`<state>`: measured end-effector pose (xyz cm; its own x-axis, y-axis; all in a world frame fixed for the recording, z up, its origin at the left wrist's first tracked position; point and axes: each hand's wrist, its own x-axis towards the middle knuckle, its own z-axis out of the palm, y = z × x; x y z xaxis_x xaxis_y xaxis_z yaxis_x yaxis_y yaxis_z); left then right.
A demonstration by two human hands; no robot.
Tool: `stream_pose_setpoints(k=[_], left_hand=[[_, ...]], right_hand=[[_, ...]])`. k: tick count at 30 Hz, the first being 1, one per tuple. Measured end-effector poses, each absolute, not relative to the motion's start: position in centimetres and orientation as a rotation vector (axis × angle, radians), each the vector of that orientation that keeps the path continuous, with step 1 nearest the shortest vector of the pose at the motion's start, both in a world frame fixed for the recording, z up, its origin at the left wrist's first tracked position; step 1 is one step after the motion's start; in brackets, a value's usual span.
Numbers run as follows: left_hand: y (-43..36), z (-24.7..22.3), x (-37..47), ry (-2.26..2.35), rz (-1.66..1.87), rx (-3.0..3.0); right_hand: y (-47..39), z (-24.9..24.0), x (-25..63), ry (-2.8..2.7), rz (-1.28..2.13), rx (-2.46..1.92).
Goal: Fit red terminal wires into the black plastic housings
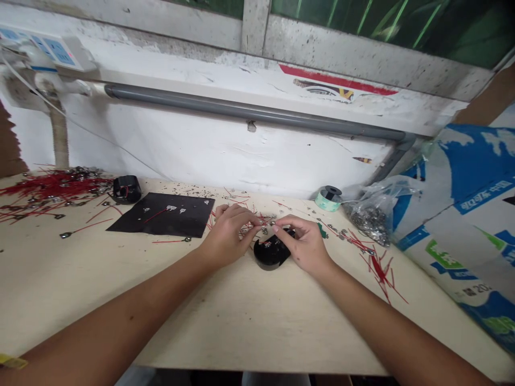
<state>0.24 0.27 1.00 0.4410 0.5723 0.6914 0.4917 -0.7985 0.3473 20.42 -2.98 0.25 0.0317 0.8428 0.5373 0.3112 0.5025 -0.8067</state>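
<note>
Above a black round holder (269, 256) at the table's middle, my two hands nearly meet. My right hand (303, 244) pinches a small metal piece (272, 222) between thumb and forefinger, just over the holder's rim. My left hand (231, 233) is closed, thumb against forefinger, at a thin red wire (260, 220) beside that piece; whether the wire joins the metal piece is too small to tell. More red wires and small metal pieces lie on the table behind the hands. The right hand hides part of the holder.
A black sheet (163, 217) lies left, with a black device (126, 189) behind it. A heap of red wires (56, 185) is far left. Right stand a green-labelled spool (328, 198), a plastic bag of metal parts (372, 212) and a blue-white box (466, 214). Loose wires (380, 268) lie nearby.
</note>
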Motion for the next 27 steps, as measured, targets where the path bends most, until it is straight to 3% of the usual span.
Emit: stream_pose_setpoints(k=[9,27], left_hand=[[0.18,0.93,0.63,0.645,1.359,2.423],[-0.12,1.16,0.84,0.572,1.336,2.411]], right_hand=[[-3.56,0.62,19.9,-1.637,0.574,-0.941],[-3.92,0.69,19.81,-1.799,0.435,-0.966]])
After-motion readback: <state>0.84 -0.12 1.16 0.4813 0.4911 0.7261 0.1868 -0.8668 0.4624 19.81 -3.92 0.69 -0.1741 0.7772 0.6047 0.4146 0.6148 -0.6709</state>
